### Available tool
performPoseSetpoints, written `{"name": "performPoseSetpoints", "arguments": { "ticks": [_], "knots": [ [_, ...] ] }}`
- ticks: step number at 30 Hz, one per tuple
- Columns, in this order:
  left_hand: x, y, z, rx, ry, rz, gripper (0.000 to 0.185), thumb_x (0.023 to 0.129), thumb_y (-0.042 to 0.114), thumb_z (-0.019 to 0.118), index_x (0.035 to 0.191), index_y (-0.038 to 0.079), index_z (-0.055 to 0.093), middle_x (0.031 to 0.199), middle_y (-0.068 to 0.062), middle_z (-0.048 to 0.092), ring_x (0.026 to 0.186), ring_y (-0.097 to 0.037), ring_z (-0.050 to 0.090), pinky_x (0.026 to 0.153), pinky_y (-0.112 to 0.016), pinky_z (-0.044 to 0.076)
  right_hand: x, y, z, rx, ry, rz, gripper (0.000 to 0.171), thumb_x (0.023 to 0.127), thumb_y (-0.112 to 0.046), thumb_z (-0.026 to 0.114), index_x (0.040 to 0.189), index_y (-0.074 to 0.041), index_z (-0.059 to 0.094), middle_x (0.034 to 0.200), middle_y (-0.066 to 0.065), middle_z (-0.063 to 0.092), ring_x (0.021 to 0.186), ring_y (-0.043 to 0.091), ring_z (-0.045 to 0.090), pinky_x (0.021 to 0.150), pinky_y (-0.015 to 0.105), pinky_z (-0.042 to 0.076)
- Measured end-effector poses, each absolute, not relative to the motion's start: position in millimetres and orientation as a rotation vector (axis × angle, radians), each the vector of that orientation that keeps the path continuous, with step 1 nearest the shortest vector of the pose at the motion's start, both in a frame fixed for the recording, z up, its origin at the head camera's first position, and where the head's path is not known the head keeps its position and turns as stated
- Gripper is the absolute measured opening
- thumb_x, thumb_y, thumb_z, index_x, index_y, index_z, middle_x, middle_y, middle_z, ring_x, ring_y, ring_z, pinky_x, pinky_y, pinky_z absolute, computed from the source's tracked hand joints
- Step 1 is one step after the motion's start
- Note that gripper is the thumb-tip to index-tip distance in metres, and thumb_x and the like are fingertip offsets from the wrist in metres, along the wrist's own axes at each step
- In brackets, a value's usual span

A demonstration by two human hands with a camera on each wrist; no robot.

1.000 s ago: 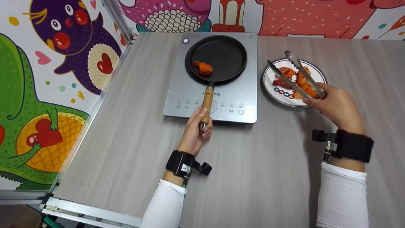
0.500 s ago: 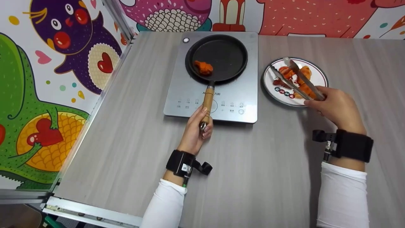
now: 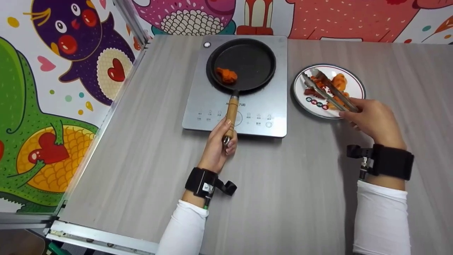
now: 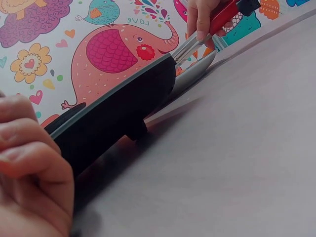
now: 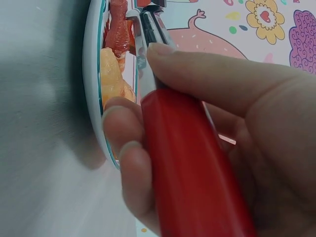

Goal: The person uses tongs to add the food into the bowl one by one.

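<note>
My left hand (image 3: 216, 148) grips the wooden handle (image 3: 231, 111) of a black frying pan (image 3: 253, 63). One orange-red piece of meat (image 3: 226, 75) lies at the pan's near left. With my right hand (image 3: 378, 118) I hold metal tongs (image 3: 332, 87) over a white plate (image 3: 358, 83). Their tips are at a reddish piece of food at the plate's left back; whether they squeeze it I cannot tell. An orange piece (image 3: 339, 81) lies to the right of the tongs. In the right wrist view, the tongs' red handle (image 5: 190, 158) sits between thumb and fingers.
The pan stands on a silver induction cooker (image 3: 198, 102) with touch keys along its front. A grey wood-grain table (image 3: 283, 191) spreads in front. Cartoon-printed walls (image 3: 325, 21) rise at the back and left, with a metal frame edge (image 3: 85, 156) on the left.
The tongs' arms have drawn closer together and their tips have moved lower and slightly left, onto the food on the plate. The left hand and pan stay in place.
</note>
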State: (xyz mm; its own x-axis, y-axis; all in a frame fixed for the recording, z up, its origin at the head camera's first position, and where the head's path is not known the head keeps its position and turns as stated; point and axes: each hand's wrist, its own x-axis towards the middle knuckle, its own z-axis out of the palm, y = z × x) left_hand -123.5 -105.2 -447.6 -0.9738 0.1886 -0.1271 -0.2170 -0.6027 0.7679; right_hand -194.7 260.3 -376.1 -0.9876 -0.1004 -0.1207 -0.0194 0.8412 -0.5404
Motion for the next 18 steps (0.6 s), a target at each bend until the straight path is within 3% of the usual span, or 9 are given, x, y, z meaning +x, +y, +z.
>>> {"name": "performPoseSetpoints", "arguments": {
  "ticks": [18],
  "knots": [
    [-124.1,-105.4,-448.2,-0.039,1.255,2.626,0.053,0.088,0.035,0.054,0.134,0.017,0.035,0.056,0.002,0.041,0.042,-0.007,0.034,0.036,-0.018,0.026,-194.2,259.2,-373.4,-0.113,2.873,-0.910,0.050,0.085,-0.030,0.061,0.126,-0.003,0.050,0.077,0.015,0.064,0.059,0.022,0.062,0.047,0.027,0.043]
  ]
}}
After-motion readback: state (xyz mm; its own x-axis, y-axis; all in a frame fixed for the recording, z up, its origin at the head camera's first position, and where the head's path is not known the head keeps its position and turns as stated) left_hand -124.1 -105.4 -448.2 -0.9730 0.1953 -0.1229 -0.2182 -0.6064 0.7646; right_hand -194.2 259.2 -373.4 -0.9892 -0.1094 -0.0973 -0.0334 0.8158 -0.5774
